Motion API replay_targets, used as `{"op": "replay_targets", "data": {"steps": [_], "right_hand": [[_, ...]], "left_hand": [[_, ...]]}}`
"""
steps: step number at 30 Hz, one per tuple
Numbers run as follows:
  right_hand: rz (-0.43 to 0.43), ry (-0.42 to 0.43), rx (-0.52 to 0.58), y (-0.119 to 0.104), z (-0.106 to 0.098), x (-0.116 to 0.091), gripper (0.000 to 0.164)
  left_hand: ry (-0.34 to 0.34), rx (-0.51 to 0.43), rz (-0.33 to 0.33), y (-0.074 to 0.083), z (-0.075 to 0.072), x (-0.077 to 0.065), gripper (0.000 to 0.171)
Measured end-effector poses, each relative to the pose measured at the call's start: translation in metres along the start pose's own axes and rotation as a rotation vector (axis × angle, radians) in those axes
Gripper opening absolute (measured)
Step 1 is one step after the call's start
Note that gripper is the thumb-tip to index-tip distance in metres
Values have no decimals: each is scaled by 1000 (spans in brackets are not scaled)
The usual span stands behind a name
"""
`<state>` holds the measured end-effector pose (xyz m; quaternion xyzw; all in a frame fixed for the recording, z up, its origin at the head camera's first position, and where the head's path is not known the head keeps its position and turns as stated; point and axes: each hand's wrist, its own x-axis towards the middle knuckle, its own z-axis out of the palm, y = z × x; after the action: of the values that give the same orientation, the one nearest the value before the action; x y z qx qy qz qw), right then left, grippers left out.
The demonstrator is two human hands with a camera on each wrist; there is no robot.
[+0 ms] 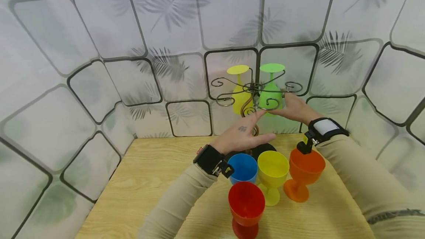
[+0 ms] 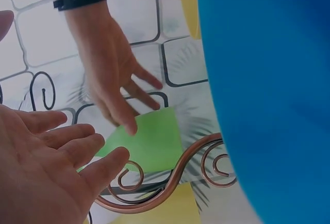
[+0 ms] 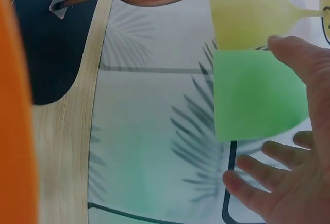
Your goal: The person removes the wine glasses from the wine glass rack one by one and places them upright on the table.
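Note:
A metal goblet rack (image 1: pixel 253 87) with curled arms stands at the back of the table. From it hang a green goblet (image 1: pixel 271 93) and a yellow goblet (image 1: pixel 238 70), both upside down. My right hand (image 1: pixel 296 108) is beside the green goblet, fingers spread around its bowl. In the right wrist view, the thumb overlaps the bowl's upper edge and the other fingers are apart from it. My left hand (image 1: pixel 244 134) is in front of the rack's stem, below the hanging goblets, palm facing right. Its fingers (image 2: pixel 77 141) are extended and hold nothing.
Upright on the wooden table (image 1: pixel 149 180) stand a blue goblet (image 1: pixel 243 167), a second yellow goblet (image 1: pixel 273 167), an orange goblet (image 1: pixel 306 167) and a red goblet (image 1: pixel 246 205), in front of the rack's black base (image 3: pixel 56 64). Patterned cloth (image 1: pixel 172 21) surrounds the table.

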<state>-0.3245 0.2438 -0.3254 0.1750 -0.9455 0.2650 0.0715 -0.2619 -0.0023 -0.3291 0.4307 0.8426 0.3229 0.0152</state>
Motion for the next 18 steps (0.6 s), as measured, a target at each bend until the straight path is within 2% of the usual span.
{"op": "replay_targets", "data": {"steps": [2,4,5,11,18], "right_hand": [[-74,58,-19,-1,3,6,47],[-90,106,-59,-1,7,10,39],[-77,123,-70,-1,9,12,42],[64,203,-6,-10,19,20,90],[59,285,4,-7,25,21,84]], "left_hand": [[-6,-6,-3,0,1,2,86],[-7,-10,-1,0,1,4,86],[-8,-8,-6,0,2,5,86],[-12,-11,-55,-2,-2,4,86],[-26,-30,-63,-5,-1,7,84]]}}
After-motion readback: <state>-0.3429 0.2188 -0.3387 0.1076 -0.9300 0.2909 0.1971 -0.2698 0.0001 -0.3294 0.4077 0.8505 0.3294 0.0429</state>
